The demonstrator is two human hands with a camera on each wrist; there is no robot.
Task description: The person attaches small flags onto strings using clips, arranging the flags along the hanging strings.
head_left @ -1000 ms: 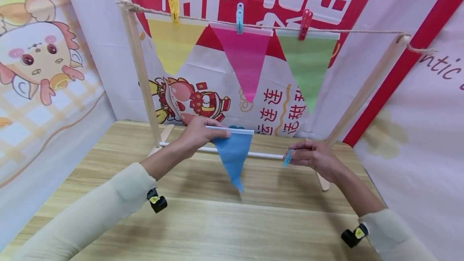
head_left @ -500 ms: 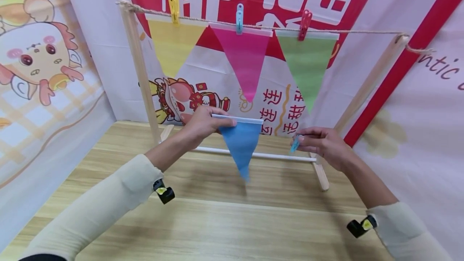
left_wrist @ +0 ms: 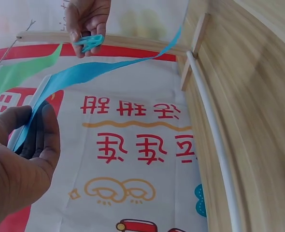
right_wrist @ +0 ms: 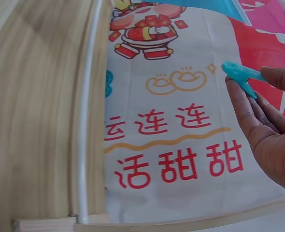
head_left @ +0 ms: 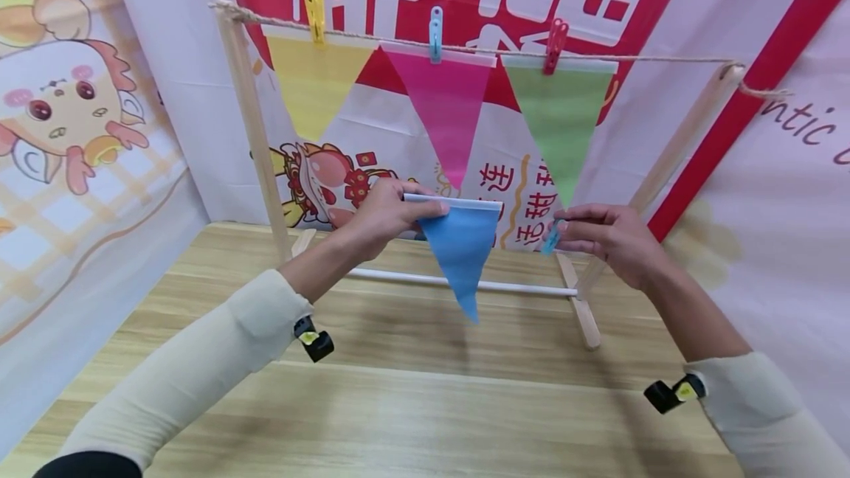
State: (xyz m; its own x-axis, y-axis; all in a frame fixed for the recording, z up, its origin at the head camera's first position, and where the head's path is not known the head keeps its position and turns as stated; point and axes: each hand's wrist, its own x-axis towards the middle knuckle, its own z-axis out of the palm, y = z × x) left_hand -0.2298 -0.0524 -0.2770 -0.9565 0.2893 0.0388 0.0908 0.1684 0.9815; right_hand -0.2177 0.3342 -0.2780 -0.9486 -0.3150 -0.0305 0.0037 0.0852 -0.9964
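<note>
A blue triangular pennant (head_left: 460,242) hangs point down from my left hand (head_left: 385,218), which pinches the left part of its white top strip between thumb and fingers. My right hand (head_left: 611,238) pinches a light-blue clothespin (head_left: 551,237) to the right of the pennant, apart from it. In the right wrist view the clothespin (right_wrist: 241,75) lies between thumb and fingertips. Above both hands a twine line (head_left: 664,59) carries a yellow pennant (head_left: 319,83), a pink pennant (head_left: 441,102) and a green pennant (head_left: 561,116), each under its own clothespin.
Two wooden posts (head_left: 251,131) hold the twine, and a white rod (head_left: 412,277) joins them low down. The frame stands on a wood-grain table (head_left: 412,419). Printed cloth (head_left: 372,113) hangs close behind it.
My left hand has risen and moved right with the blue pennant. My right hand has also lifted the clothespin up and to the right, off the white rod's level.
</note>
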